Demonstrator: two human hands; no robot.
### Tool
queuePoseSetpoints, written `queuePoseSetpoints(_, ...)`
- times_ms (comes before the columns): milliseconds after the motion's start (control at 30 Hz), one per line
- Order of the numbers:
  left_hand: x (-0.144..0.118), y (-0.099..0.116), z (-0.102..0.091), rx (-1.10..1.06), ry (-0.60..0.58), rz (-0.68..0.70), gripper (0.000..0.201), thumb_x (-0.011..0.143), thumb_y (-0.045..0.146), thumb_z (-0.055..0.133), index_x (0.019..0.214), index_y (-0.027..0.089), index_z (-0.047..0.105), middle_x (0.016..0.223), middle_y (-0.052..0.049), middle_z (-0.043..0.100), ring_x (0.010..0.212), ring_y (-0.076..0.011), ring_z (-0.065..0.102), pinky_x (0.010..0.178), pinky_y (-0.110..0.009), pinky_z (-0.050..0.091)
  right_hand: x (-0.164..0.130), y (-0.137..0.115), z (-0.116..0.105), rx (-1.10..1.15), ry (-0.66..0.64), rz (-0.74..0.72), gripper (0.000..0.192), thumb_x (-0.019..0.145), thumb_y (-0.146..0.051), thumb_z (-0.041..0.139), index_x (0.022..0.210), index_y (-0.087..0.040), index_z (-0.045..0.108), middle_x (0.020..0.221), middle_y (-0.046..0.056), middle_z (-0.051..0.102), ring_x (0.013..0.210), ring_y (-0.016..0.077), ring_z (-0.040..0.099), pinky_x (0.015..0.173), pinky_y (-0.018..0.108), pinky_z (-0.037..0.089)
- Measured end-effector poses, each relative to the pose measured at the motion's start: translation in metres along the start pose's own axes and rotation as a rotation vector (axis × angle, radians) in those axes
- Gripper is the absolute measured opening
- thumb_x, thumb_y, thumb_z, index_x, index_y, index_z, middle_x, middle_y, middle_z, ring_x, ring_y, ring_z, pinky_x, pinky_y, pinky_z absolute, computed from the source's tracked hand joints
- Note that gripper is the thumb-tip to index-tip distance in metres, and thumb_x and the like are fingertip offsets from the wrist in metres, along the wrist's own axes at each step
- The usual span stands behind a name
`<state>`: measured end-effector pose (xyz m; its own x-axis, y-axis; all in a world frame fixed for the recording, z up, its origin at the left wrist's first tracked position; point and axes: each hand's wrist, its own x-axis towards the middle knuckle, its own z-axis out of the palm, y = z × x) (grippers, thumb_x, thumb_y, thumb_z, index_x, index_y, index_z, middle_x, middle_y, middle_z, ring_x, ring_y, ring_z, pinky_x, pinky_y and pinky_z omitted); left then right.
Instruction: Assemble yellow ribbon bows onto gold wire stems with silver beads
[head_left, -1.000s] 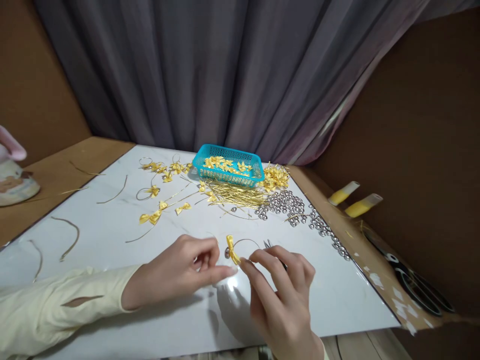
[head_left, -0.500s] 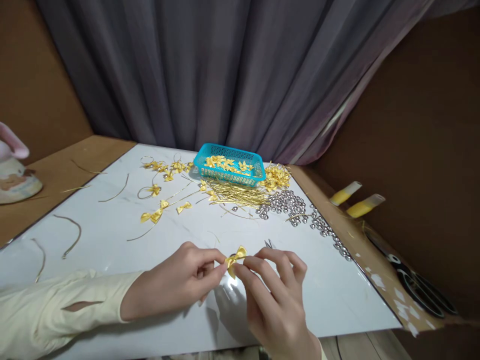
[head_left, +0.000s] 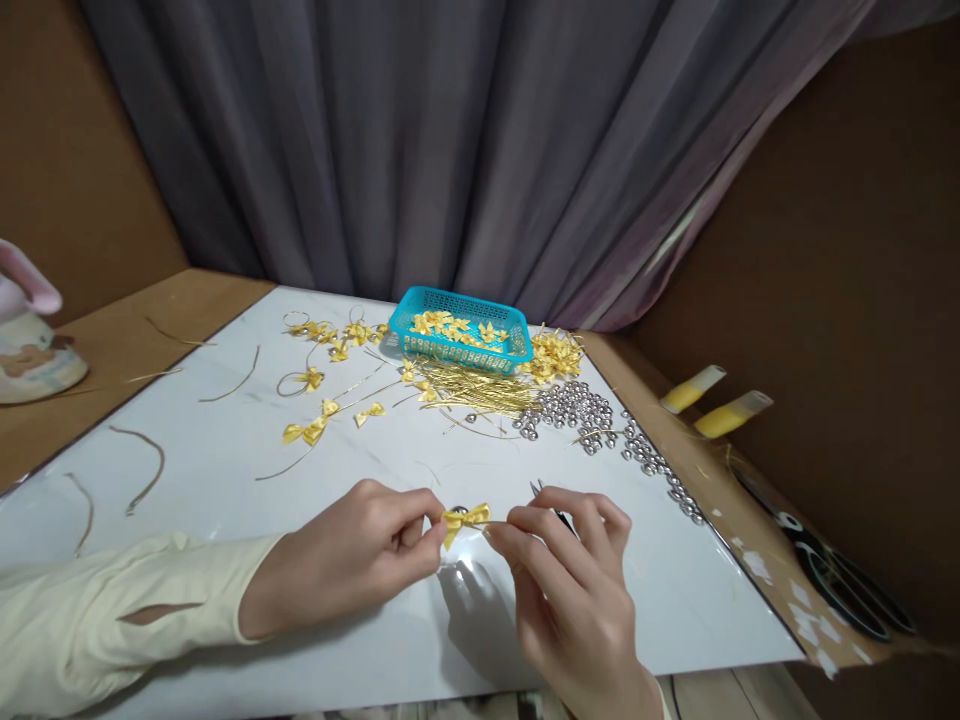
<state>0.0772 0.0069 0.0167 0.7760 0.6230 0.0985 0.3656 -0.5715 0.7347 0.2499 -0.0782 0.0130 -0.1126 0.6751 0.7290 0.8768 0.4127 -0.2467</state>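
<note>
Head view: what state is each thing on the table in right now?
Yellow bow: pinched between both hands, above the white board.
Left hand: fingers closed on the bow.
Right hand: fingers closed on the bow.
Turquoise basket: upright, holding bows.
Silver beads: loose, scattered.
Scissors: lying flat.

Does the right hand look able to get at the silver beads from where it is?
Probably yes: the silver beads lie on the open board beyond the right hand with nothing between, but that hand and the left hand are pinching the yellow bow.
</note>
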Motion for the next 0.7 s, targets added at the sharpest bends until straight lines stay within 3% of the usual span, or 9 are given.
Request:
queuePoseSetpoints(333, -0.001, 0.004, -0.001, -0.031, 0.009, 0.004, 0.021, 0.082, 0.019, 0.042, 0.069, 0.014, 0.057, 0.048, 0.007, 0.035, 0.044, -0.0052, 0.032, 0.044, -0.016, 0.025, 0.000, 0.001, 0.001, 0.047, 0.003, 0.015, 0.025, 0.073, 0.005, 0.046, 0.078, -0.015, 0.060, 0.073, 0.003, 0.063, 0.078, 0.0190, 0.050, 0.074, 0.039, 0.028)
queuePoseSetpoints(500, 0.004, 0.002, -0.004, -0.132, -0.035, -0.086, 0.019, 0.080, 0.021, 0.045, 0.068, 0.014, 0.058, 0.047, 0.007, 0.036, 0.044, -0.0059, 0.031, 0.044, -0.017, 0.025, 0.005, 0.000, -0.006, 0.158, -0.130, 0.034, 0.017, 0.077, -0.002, 0.054, 0.082, -0.017, 0.060, 0.073, 0.002, 0.063, 0.077, 0.0186, 0.051, 0.073, 0.037, 0.030)
queuePoseSetpoints(600, 0.011, -0.001, -0.009, -0.287, -0.119, -0.222, 0.017, 0.076, 0.020, 0.047, 0.063, 0.015, 0.056, 0.043, 0.008, 0.037, 0.040, -0.0057, 0.030, 0.040, -0.017, 0.023, 0.007, 0.004, -0.010, 0.260, -0.216, 0.097, 0.017, 0.079, -0.002, 0.053, 0.082, -0.018, 0.058, 0.071, 0.001, 0.061, 0.077, 0.0177, 0.053, 0.074, 0.035, 0.032)
queuePoseSetpoints(700, 0.019, -0.007, -0.013, -0.511, -0.328, -0.365, 0.021, 0.078, 0.023, 0.043, 0.063, 0.016, 0.056, 0.034, 0.009, 0.035, 0.031, -0.0065, 0.027, 0.036, -0.019, 0.021, 0.011, 0.010, -0.011, 0.398, -0.276, 0.233, 0.012, 0.082, -0.008, 0.053, 0.081, -0.018, 0.059, 0.074, 0.001, 0.062, 0.075, 0.0159, 0.056, 0.073, 0.032, 0.038)
